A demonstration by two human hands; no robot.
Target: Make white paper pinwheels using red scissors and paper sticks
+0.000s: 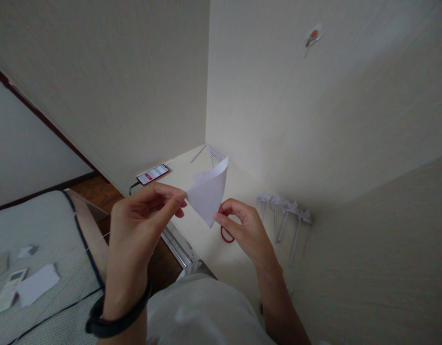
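Observation:
A piece of white paper, bent so that one edge curls over, is held up above the table. My left hand pinches its left corner between thumb and fingers. At its lower corner, my right hand grips it the same way. Beneath the right hand, a red loop, like a scissors handle, lies on the table; the rest of it is hidden. To the right lie several white paper pinwheels on thin sticks. Thin white paper sticks rest in the far corner, partly behind the paper.
A lit phone with a cable lies at the table's left edge. Walls meet behind the white table. A hook is fixed on the right wall. On the bed at left are loose white paper and a remote control.

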